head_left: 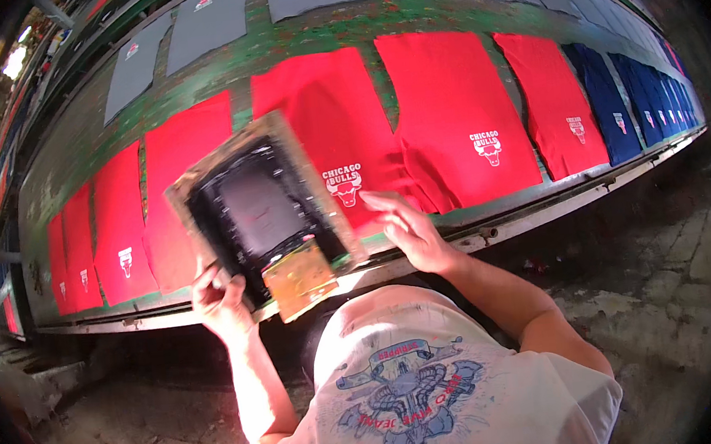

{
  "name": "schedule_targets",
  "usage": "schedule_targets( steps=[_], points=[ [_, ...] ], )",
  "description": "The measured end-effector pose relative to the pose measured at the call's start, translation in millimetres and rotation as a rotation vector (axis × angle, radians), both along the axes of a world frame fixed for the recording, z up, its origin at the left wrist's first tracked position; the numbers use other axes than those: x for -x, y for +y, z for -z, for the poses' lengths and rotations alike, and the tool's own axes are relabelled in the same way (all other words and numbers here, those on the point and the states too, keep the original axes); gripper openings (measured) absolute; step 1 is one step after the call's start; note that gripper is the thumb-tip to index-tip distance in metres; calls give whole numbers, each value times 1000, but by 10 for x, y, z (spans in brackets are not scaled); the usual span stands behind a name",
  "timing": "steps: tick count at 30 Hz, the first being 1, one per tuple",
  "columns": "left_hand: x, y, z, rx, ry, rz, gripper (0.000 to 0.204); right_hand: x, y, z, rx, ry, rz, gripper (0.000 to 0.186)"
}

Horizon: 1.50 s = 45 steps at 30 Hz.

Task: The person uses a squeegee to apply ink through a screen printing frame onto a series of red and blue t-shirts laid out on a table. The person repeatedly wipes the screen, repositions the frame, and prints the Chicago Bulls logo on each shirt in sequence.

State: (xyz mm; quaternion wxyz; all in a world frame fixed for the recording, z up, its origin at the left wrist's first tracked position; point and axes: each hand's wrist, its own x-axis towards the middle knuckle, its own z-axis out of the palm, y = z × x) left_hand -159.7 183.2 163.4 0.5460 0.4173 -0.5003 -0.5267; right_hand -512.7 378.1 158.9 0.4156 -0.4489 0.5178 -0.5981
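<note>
The left hand [223, 305] is clamped on the seven-o'clock edge of a rectangular wooden frame with dark mesh [261, 209], over the green surface [313, 31]. Apart from it, at the frame's three o'clock, the right hand [414, 234] spreads loosely near a flat red fabric piece [325, 110]; contact is unclear.

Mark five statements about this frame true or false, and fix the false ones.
1. The left hand holds the framed screen. True.
2. The right hand grips the framed screen too. False: the right hand is open, near a white print.
3. Red pieces lie on both sides of the framed screen. True.
4. Dark blue pieces lie far left. False: the dark blue pieces are at right.
5. Grey pieces lie beyond the red pieces. True.
</note>
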Motion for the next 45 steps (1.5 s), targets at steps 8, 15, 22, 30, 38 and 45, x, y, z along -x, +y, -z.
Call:
schedule_targets(
  steps=[8, 15, 22, 30, 38, 45],
  points=[
    [1274, 143, 559, -16, -73, 274, 41, -103, 433, 138, -148, -135, 322, 67],
    [1407, 124, 760, -4, -27, 309, 38, -58, 463, 181, -259, 14, 372, 70],
    [1423, 68, 822, 20, -104, 346, 35, -49, 412, 215, -222, -54, 345, 74],
    [1458, 125, 990, 19, -130, 277, 29, -17, 425, 229, -278, -89, 341, 77],
    [1457, 128, 957, -38, -160, 271, 26, 9, 424, 251, -240, -181, 329, 73],
    [1454, 107, 997, -23, -167, 280, 24, 21, 392, 245, -228, -236, 358, 71]
  ],
)
